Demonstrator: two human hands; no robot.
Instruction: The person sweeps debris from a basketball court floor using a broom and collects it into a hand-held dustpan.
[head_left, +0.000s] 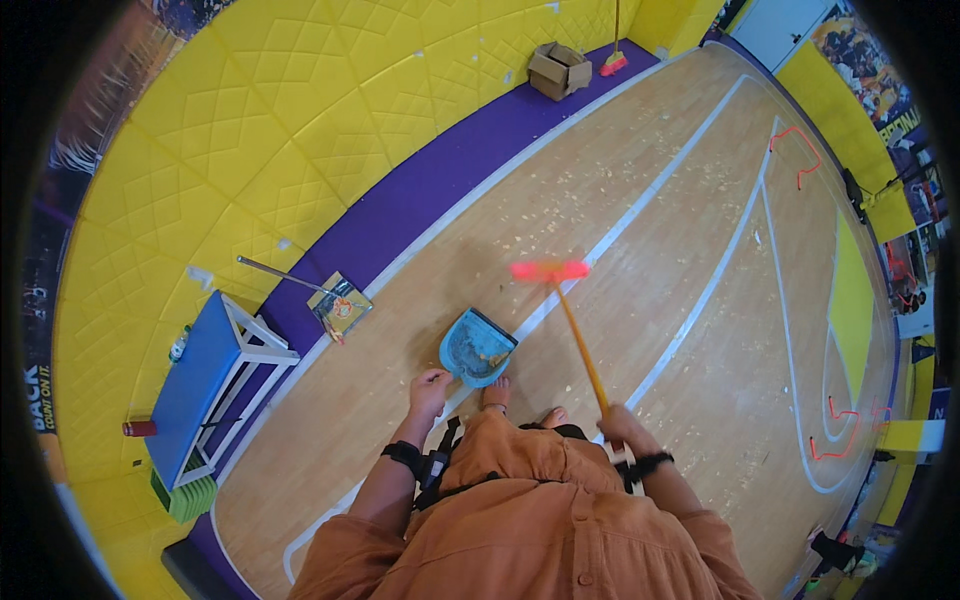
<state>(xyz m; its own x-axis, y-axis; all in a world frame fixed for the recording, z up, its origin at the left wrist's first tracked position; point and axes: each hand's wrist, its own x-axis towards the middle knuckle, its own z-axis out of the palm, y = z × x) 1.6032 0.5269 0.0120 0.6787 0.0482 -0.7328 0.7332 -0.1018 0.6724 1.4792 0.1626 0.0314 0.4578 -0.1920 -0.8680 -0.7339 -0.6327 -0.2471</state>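
My left hand (430, 391) is closed at the near edge of a blue plastic dustpan (459, 346), where its handle would be; the fingers cover the grip. Some pale debris (495, 360) lies in the pan, whose dark lip faces up and to the right. In my right hand (625, 424) is the orange-yellow stick (581, 341) of a broom. Its pink-red broom head (550, 271) is blurred and sits beyond the dustpan, apart from it. Pale scraps (555, 217) are scattered over the wood-look floor (675, 262) around the broom and farther off.
At left, a blue-topped bench (191, 382) with white legs stands by the yellow padded wall (262, 150). A metal-handled dustpan (341, 306) lies near it. Along the wall are a cardboard box (557, 71) and another broom (613, 64). Red hurdle-like frames (836, 454) stand at right.
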